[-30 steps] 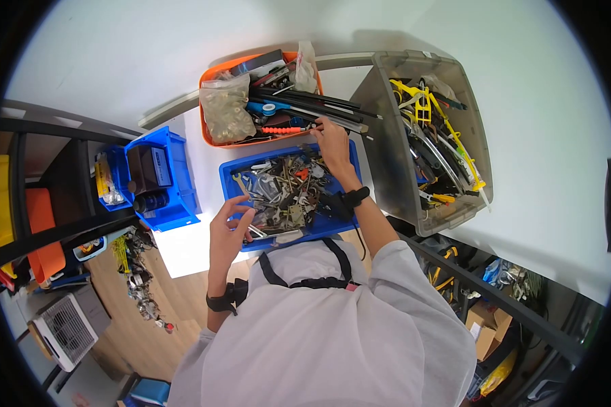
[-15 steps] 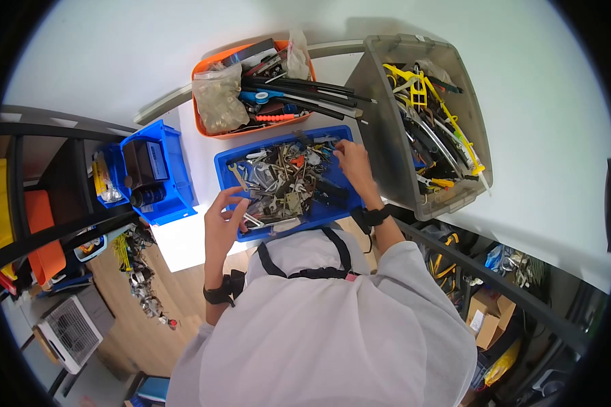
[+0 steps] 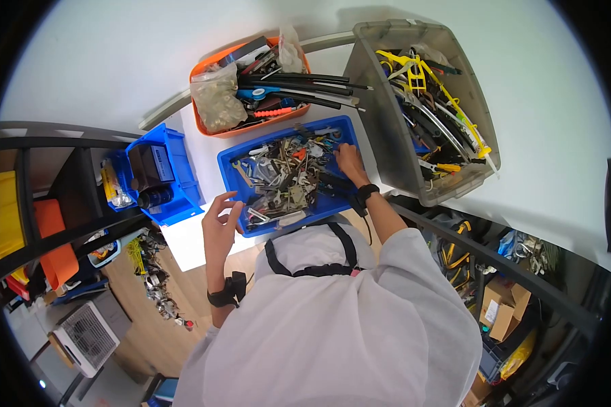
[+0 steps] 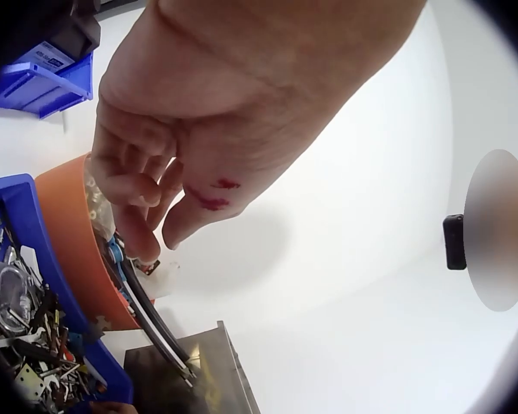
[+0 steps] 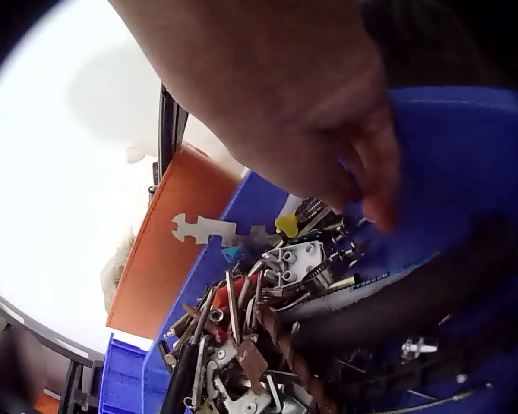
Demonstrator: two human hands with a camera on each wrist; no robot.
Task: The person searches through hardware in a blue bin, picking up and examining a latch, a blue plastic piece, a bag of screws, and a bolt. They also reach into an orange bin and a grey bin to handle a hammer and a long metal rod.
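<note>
A blue tray (image 3: 225,178) full of loose metal hardware and small tools lies in front of me. My right hand (image 3: 350,161) reaches down inside its right end, fingers bent toward the bottom. In the right wrist view the right hand (image 5: 285,112) hides most of its fingertips, and I cannot tell whether they pinch anything. Below them lie a white bracket (image 5: 298,260), bolts and a rusty drill bit (image 5: 281,345). My left hand (image 3: 220,220) hovers by the tray's left front corner, fingers loosely bent and holding nothing. Near it in the tray is an open-end wrench (image 3: 242,173).
Behind the tray stands an orange bin (image 3: 204,119) with a bag, black rods and an orange-red segmented piece. A tall grey bin (image 3: 387,149) of tools stands at the right. Blue bins (image 3: 183,169) sit at the left. A flat notched metal piece (image 5: 203,228) overlaps the tray's rim.
My right hand has come back from the orange bin's front edge into the right end of the blue tray. My left hand stays by the front left corner.
</note>
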